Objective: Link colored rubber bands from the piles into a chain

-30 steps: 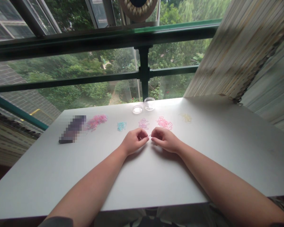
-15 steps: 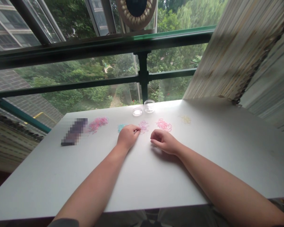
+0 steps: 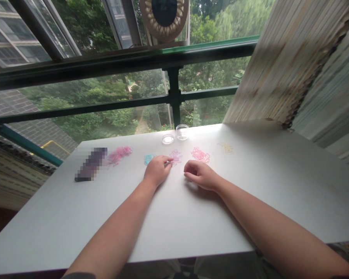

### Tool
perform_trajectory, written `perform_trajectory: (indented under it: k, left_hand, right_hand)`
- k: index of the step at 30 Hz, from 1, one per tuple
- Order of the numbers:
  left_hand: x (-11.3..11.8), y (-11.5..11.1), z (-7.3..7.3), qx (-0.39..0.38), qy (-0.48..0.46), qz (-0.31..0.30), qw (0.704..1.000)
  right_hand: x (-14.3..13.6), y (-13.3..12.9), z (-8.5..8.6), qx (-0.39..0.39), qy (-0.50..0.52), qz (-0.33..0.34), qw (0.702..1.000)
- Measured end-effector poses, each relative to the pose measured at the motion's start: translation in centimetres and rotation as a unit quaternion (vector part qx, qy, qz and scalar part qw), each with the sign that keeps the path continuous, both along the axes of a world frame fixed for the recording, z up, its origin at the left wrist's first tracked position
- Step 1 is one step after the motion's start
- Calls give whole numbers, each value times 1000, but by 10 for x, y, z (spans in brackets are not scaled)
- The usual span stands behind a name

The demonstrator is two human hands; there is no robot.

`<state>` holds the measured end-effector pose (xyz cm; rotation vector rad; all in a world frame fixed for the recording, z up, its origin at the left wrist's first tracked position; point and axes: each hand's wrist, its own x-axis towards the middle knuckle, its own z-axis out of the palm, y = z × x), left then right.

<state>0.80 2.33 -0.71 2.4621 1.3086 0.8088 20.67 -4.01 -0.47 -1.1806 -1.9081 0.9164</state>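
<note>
Table (image 3: pixel 151 217): near edge open, wide bare stretch both sides of forearms. Left hand (image 3: pixel 157 169) at purple pile (image 3: pixel 176 156), fingertips close together; can't tell if anything pinched. Right hand (image 3: pixel 200 174) just below pink pile (image 3: pixel 200 154), thumb and finger slightly apart. Blue pile (image 3: pixel 149 159) crowds left hand. Clear dish (image 3: pixel 182 132) near far edge, by railing (image 3: pixel 176 97).

Daylight from window (image 3: pixel 113 89) ahead, interior dimmer. Soft shadows under both forearms on desk (image 3: pixel 163 221), bright patch far side. Wide-angle edge stretch, small details soft.
</note>
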Motion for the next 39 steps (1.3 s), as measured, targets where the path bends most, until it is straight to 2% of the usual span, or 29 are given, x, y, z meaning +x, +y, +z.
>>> perform_trajectory:
  k: [10,19,28,33,39]
  left_hand:
    - [-1,-5,1,-39,-32,12,999]
    - [0,-7,3,-16,-23,0,1000]
    - [-2,-4,-3,-3,-6,8,1000]
    - [-1,-5,0,14,2,17,1000]
    - [-4,-8,4,38,-31,-8,999]
  right_hand:
    - [0,0,-1,0,-7,-1,1000]
    - [0,0,0,-5,-8,-2,1000]
    - [0,0,-2,-7,-6,0,1000]
    - [0,0,0,-11,-10,-3,1000]
    - [0,-1,1,-8,-20,-9,1000]
